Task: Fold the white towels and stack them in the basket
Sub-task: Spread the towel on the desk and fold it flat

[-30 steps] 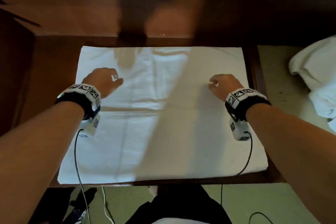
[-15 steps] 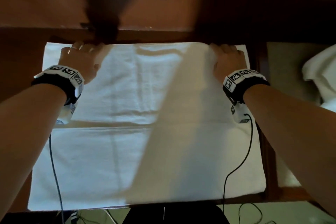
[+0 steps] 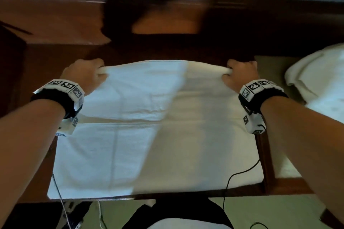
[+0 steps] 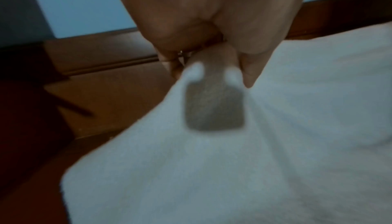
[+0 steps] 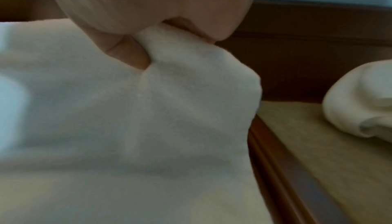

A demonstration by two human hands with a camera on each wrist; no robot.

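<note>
A large white towel (image 3: pixel 152 135) lies spread over a dark wooden table (image 3: pixel 55 24), reaching to its near edge. My left hand (image 3: pixel 87 74) grips the towel's far left corner and my right hand (image 3: pixel 240 72) grips the far right corner. Both corners are bunched in curled fingers and lifted off the wood. In the left wrist view the thumb (image 4: pixel 250 69) and fingers pinch the towel (image 4: pixel 233 160). The right wrist view has the cloth (image 5: pixel 169 110) squeezed in my fist. No basket is in view.
A heap of crumpled white towels (image 3: pixel 320 83) lies to the right on a pale surface (image 3: pixel 268 69) (image 5: pixel 318 143) beside the table. Bare dark wood stretches beyond the towel to a raised back edge. Cables (image 3: pixel 234 178) hang from my wrists over the near edge.
My hands reached from the towel's middle to its far edge, closed on the two far corners, and have raised them, so the far edge now sags between my fists.
</note>
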